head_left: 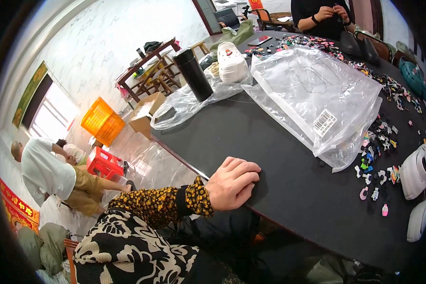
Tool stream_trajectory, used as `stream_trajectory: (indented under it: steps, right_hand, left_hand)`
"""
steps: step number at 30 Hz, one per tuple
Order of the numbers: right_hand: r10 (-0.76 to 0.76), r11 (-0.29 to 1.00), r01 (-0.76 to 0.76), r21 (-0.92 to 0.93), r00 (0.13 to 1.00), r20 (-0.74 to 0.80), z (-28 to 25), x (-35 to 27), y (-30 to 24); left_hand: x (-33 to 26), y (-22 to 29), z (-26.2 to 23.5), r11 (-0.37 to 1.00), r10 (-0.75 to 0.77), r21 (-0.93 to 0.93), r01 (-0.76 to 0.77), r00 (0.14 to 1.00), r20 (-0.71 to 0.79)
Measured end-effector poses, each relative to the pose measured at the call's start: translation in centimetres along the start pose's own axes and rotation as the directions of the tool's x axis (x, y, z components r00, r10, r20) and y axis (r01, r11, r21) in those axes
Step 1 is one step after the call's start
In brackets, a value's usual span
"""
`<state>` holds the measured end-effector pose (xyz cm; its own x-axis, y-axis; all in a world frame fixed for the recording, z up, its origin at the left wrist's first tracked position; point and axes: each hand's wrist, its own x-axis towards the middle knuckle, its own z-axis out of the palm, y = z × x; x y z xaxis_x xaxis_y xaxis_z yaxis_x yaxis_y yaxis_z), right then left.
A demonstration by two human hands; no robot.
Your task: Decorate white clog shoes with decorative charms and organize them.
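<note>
My left hand (233, 183) rests on the near left edge of the dark table (213, 142). Its fingers are curled in and pressed together; the palm side is hidden, so whether it holds anything cannot be seen. My right hand does not appear. Beyond the left hand lies a large clear plastic bag (293, 99) with a barcode label. At the far left of the table stand a black tumbler (193, 75) and a white clog (232, 66) with a small red charm on it, beside a crumpled clear plastic bag (175, 113).
Several small colourful shoe charms (381, 175) lie scattered along the right side. Two white shoes (415, 173) stand at the right rim. Across the table, a person's hands (333, 12) hold something small. An orange crate (102, 122) and a red stool (104, 163) are on the floor at left.
</note>
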<state>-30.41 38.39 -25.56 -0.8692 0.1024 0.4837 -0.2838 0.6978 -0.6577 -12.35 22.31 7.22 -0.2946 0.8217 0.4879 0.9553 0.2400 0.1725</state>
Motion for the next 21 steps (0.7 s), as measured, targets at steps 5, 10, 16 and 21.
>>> stream_trajectory:
  steps: [5, 10, 16, 21]
  right_hand:
    - [0.016, 1.0, -0.016, 0.024, 1.0, 0.012, -0.9, -1.3, 0.4]
    - [0.13, 0.991, -0.131, 0.016, 0.991, 0.017, -3.9, -7.3, 1.6]
    - [0.547, 0.828, -0.552, -0.098, 0.834, -0.075, -13.7, -30.2, 4.1]
    - [0.835, 0.472, -0.873, -0.123, 0.487, -0.255, -20.2, -54.4, -4.9]
  left_hand:
    - [0.0, 0.4, 0.1, 1.0, 0.008, -0.016, -0.008, 1.0, -0.017]
    - [0.1, 0.5, -0.1, 1.0, -0.011, -0.023, 0.011, 1.0, -0.004]
    - [0.3, -0.5, 0.0, 0.999, 0.008, 0.038, -0.008, 1.0, 0.009]
    - [-0.2, -1.4, 0.3, 0.998, 0.032, 0.053, -0.033, 0.999, 0.015]
